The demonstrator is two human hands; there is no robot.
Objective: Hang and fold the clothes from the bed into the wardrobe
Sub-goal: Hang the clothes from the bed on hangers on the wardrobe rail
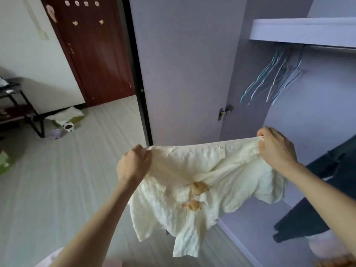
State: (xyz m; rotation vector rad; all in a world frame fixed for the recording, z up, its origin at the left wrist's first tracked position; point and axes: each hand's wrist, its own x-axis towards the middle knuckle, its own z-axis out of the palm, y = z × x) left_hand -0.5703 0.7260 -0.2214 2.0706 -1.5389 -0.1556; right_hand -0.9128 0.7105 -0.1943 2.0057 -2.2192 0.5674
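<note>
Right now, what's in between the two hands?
In the head view, the top edge of the cream garment stretches taut between the left hand and the right hand; each pinches one end. A small white label sits along it.

Garment [202, 170]: cream, plain, faintly crinkled weave; two tan-orange motifs near centre; small white label near top edge. Wardrobe [185, 64]: pale lilac throughout, door edge black. Hangers [273, 79]: teal, pale blue, white mixed. Dark clothing [327, 193] at right: navy-black, unpatterned. Room door [96, 51]: deep red-brown, dotted with small pink and yellow stickers. Floor [63, 180]: light grey, fine stripes. Wall [23, 35]: off-white. Side table [17, 105]: black frame.
</note>
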